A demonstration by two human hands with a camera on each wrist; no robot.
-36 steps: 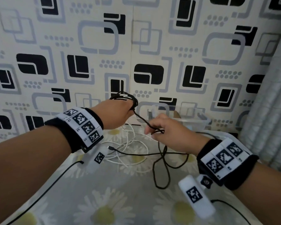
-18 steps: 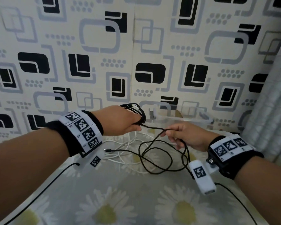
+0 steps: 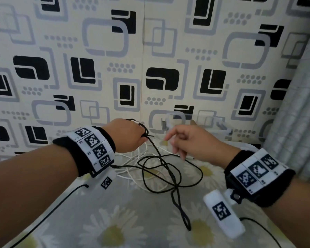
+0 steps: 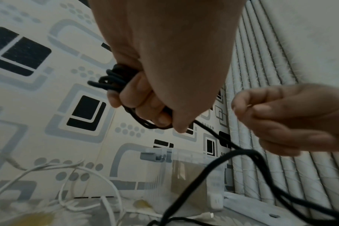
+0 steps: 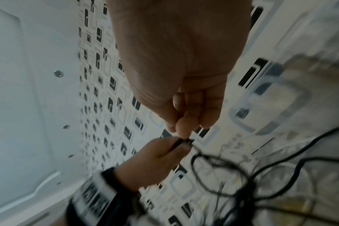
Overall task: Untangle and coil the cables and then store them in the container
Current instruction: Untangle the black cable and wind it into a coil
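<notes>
My left hand [image 3: 132,136] is raised over the table and grips a small coil of black cable [image 4: 114,78] in its fist. The rest of the black cable [image 3: 174,187] drops from that fist and lies in loose crossing loops on the table. My right hand [image 3: 177,142] hovers just right of the left one, fingers loosely curled, with no strand visible in it. In the blurred right wrist view its fingertips [image 5: 184,131] sit close to the left fist. A white cable [image 3: 131,156] lies tangled under the black loops. The clear plastic container [image 3: 204,126] stands behind, against the wall.
The table wears a grey daisy-print cloth [image 3: 115,221] and stands against a patterned wall. A pleated curtain [image 3: 293,113] hangs at the right. A white plug adapter [image 4: 216,201] lies near the container. Thin black wires trail from both wrist cameras.
My right hand has let go of the black strand it was pulling and moved back toward the left fist. The slack has dropped into loops on the table.
</notes>
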